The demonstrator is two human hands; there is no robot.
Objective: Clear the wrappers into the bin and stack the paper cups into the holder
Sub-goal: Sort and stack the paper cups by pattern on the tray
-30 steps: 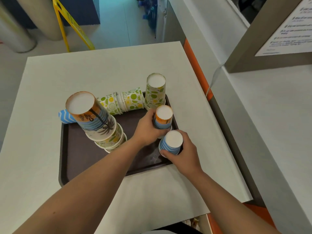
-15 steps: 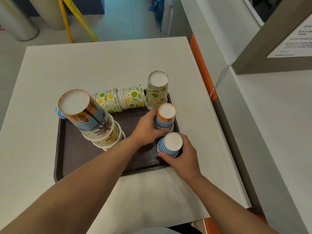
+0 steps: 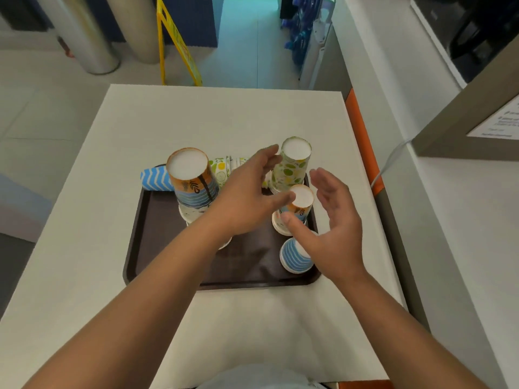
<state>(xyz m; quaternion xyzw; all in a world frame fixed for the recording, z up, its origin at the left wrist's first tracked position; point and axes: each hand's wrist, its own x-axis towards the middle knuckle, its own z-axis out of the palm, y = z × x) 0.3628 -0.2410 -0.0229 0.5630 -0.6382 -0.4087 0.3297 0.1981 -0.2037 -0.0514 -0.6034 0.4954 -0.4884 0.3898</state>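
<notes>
Here, upturned patterned paper cups (image 3: 296,164) crowd a brown tray (image 3: 157,220); both hands' fingers (image 3: 323,186) spread loose, gripping nothing.

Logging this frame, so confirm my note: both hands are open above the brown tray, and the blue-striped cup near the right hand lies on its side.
One detail is wrong. The head view shows the blue-striped cup standing upside down on the tray, not lying on its side. The rest holds: left hand and right hand are both open above the tray.

printed paper cups (image 3: 289,169), matt dark tray (image 3: 157,220)
</notes>
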